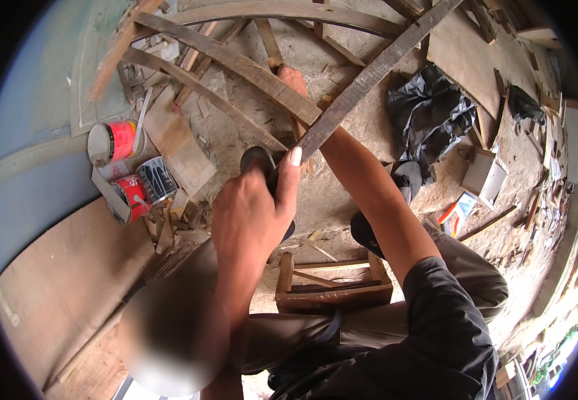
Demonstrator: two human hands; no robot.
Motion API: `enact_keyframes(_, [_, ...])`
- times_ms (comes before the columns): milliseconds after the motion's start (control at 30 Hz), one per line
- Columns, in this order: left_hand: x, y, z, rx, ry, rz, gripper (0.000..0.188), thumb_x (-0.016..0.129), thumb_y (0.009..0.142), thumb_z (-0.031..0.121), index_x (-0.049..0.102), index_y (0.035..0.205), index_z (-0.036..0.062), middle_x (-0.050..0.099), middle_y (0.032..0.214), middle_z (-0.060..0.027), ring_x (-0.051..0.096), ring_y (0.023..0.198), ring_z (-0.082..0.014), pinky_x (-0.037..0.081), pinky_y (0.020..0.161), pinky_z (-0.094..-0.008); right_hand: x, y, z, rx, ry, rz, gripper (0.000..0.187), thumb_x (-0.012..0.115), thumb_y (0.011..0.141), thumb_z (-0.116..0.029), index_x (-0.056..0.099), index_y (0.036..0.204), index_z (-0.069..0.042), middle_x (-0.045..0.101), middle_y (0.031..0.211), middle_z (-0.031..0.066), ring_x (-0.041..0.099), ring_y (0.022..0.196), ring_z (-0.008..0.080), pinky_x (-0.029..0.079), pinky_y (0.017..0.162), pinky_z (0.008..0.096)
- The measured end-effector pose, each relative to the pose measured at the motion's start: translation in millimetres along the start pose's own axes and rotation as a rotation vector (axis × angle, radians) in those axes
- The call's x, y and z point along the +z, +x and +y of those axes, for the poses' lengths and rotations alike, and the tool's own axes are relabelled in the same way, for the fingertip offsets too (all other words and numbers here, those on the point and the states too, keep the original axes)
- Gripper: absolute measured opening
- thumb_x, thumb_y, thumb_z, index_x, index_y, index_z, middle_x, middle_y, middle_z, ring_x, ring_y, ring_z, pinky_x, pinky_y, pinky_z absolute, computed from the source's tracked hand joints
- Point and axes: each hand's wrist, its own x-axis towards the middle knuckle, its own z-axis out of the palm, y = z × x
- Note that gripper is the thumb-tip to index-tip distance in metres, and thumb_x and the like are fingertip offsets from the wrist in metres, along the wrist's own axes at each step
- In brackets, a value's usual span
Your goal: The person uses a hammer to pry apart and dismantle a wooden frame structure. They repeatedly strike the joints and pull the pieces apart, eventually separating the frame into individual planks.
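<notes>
**Near end of the brown wooden frame of slats [229,67] sits at your left hand [249,210]**

The frame spreads out ahead of you over the dusty, pale concrete floor [335,187], between a red paint can [131,200] and crumpled black plastic sheeting [429,110]. Your left hand grasps the near end of the dark, rough-grained wooden strip [379,77], thumb laid on top; its fingers are mostly hidden. Your right hand [293,80] reaches beneath that strip to the far side of the long slat, fingers bent; you can't tell from here what they close on.

Expect stiff, dry wood: light per piece, but awkward and levering at this spread. The coarse grain should grip well yet may splinter. The thin slats look likeliest to crack, so favour the thicker members, close to where they meet.
</notes>
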Motion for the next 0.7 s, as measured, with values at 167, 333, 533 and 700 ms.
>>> enact_keyframes(167, [2.2,2.2,-0.3,0.039,0.007,-0.017,0.049,0.047,0.094,0.048,0.061,0.085,0.0023,0.063,0.067,-0.0236,0.064,0.067,-0.0433,0.050,0.062,-0.0525,-0.3,1.1,-8.1,-0.122,-0.183,0.131,0.035,0.054,0.086,-0.021,0.057,0.111,0.004,0.049,0.127,0.0274,0.044,0.124,0.0415,0.037,0.102,0.0479])
enact_keyframes(333, [3.0,1.1,-0.4,0.054,-0.029,-0.018,0.046,0.049,0.094,0.045,0.062,0.084,0.0016,0.064,0.069,-0.0224,0.063,0.067,-0.0428,0.048,0.062,-0.0511,29.3,11.7,3.7,-0.113,-0.425,0.099,0.052,0.044,0.093,-0.023,0.042,0.137,0.005,0.032,0.143,0.0256,0.032,0.134,0.0383,0.028,0.110,0.0473])
enact_keyframes(533, [4.4,4.1,-3.4,0.044,-0.065,-0.034,0.044,0.052,0.094,0.043,0.063,0.084,0.0017,0.064,0.069,-0.0217,0.063,0.066,-0.0422,0.047,0.061,-0.0503,42.8,6.5,1.0,-0.152,-0.577,0.102,0.051,0.044,0.093,-0.013,0.037,0.138,0.010,0.027,0.144,0.0360,0.034,0.134,0.0439,0.035,0.107,0.0477])
enact_keyframes(700, [1.7,3.6,1.7,0.049,-0.069,-0.003,0.045,0.051,0.094,0.044,0.064,0.082,0.0028,0.064,0.069,-0.0212,0.063,0.068,-0.0421,0.047,0.061,-0.0497,38.2,4.9,-5.8,-0.157,-0.444,0.129,0.043,0.051,0.086,-0.002,0.038,0.121,0.019,0.042,0.127,0.0392,0.046,0.123,0.0443,0.041,0.101,0.0473])
